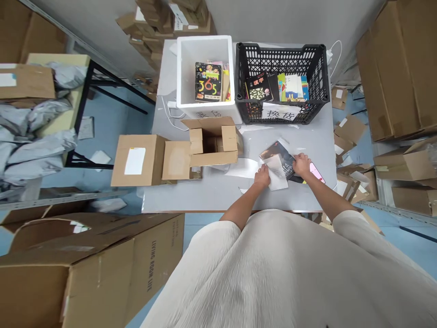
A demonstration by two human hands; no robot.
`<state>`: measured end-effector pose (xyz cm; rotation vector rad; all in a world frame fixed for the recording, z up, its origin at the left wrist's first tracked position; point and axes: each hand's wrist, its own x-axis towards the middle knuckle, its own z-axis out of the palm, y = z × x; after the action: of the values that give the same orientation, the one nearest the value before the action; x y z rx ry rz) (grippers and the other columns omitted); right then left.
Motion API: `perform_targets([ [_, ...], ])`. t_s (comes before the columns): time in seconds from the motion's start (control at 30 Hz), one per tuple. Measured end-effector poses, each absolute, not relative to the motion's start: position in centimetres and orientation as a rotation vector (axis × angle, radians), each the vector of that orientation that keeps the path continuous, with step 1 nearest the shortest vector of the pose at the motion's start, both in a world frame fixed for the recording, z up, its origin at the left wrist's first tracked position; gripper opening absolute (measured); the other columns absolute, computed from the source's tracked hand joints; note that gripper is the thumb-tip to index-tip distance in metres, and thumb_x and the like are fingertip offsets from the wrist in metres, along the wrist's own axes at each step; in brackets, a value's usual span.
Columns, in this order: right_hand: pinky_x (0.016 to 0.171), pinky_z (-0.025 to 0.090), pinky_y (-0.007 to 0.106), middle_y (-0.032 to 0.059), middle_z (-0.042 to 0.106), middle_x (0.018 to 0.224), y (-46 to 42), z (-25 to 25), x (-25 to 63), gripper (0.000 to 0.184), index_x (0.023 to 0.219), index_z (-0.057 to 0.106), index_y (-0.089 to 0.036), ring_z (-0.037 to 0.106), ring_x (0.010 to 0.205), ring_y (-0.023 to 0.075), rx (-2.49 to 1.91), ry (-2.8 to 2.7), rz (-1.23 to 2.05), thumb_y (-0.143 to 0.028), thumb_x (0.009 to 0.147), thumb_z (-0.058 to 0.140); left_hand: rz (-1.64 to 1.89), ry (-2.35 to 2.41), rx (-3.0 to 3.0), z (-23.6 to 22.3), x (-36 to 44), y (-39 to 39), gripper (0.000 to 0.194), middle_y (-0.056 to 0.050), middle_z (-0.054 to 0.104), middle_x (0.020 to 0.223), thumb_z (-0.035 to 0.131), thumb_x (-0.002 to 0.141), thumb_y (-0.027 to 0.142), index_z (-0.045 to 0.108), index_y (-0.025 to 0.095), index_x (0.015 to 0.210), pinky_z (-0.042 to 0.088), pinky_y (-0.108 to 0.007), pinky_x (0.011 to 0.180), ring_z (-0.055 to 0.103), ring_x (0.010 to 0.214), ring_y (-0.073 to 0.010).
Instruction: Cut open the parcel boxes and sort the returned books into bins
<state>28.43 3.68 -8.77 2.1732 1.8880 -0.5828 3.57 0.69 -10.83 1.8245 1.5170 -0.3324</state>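
Observation:
A dark book (286,160) with white lettering and a picture on its cover lies on the grey table. Across its lower left part rests a creased white sheet of paper (278,178). My left hand (262,176) is closed on the sheet's left edge. My right hand (302,165) grips the book's right edge, fingers bent over it. Beside my right wrist is a phone (317,172) with a pink and white screen, partly hidden by the forearm. Another white paper (242,167) lies left of my left hand.
An open cardboard box (214,158) stands left of my hands, beside closed boxes (155,159). Behind are a white foam bin (180,73) and a black crate (241,86), both holding books. A large carton (112,264) stands at front left; shelves with boxes (404,159) are at right.

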Motion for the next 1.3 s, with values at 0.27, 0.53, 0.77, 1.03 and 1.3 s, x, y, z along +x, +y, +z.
perform_targets([
  [0.27,0.115,0.042,0.053,0.025,0.061,0.149,5.4,-11.3,28.6,0.057,0.146,0.067,-0.015,0.056,0.138,0.0423,2.157,1.671,-0.752,-0.053,0.103,0.065,-0.341,1.605,1.867,-11.2,4.2,1.6,0.054,-0.018,0.047,0.167,0.059,0.108,0.029,0.048,0.021,0.16,0.048,-0.044,0.118,0.056,0.144,-0.0329],
  [0.53,0.11,0.047,0.049,0.0254,0.061,0.147,6.6,-11.9,28.5,0.067,0.129,0.074,-0.014,0.058,0.139,0.0432,2.297,1.503,-0.84,-0.066,0.086,0.08,-0.343,1.73,1.866,-11.6,5.5,2.1,0.049,-0.019,0.054,0.156,0.064,0.108,0.03,0.051,0.02,0.154,0.051,-0.042,0.11,0.063,0.136,-0.0323],
  [0.77,0.095,0.05,0.042,0.017,0.073,0.123,7.2,-11.9,29.6,0.049,0.105,0.072,-0.02,0.068,0.117,0.0361,2.316,1.507,-0.917,-0.061,0.08,0.083,-0.336,1.76,1.848,-11.3,5.5,2.6,0.05,-0.018,0.056,0.154,0.064,0.108,0.026,0.051,0.02,0.156,0.051,-0.04,0.108,0.065,0.134,-0.0305],
  [1.03,0.091,0.045,0.038,0.0002,0.07,0.09,6.8,-10.3,29.8,0.029,0.095,0.052,-0.027,0.066,0.091,0.0254,2.357,1.587,-1.058,-0.045,0.091,0.075,-0.378,1.714,1.758,-10.6,5.8,4.8,0.033,-0.019,0.063,0.148,0.051,0.109,0.014,0.068,0.018,0.138,0.05,-0.038,0.108,0.067,0.134,-0.0287],
  [1.3,0.078,0.047,0.033,-0.0036,0.059,0.081,5.7,-10.5,30.2,0.035,0.09,0.046,-0.029,0.058,0.081,0.0222,2.473,1.643,-1.39,-0.048,0.086,0.075,-0.384,1.612,1.889,-8.7,3.3,4.6,0.041,-0.019,0.076,0.133,0.056,0.101,0.01,0.066,0.015,0.14,0.053,-0.038,0.108,0.074,0.125,-0.0292],
])
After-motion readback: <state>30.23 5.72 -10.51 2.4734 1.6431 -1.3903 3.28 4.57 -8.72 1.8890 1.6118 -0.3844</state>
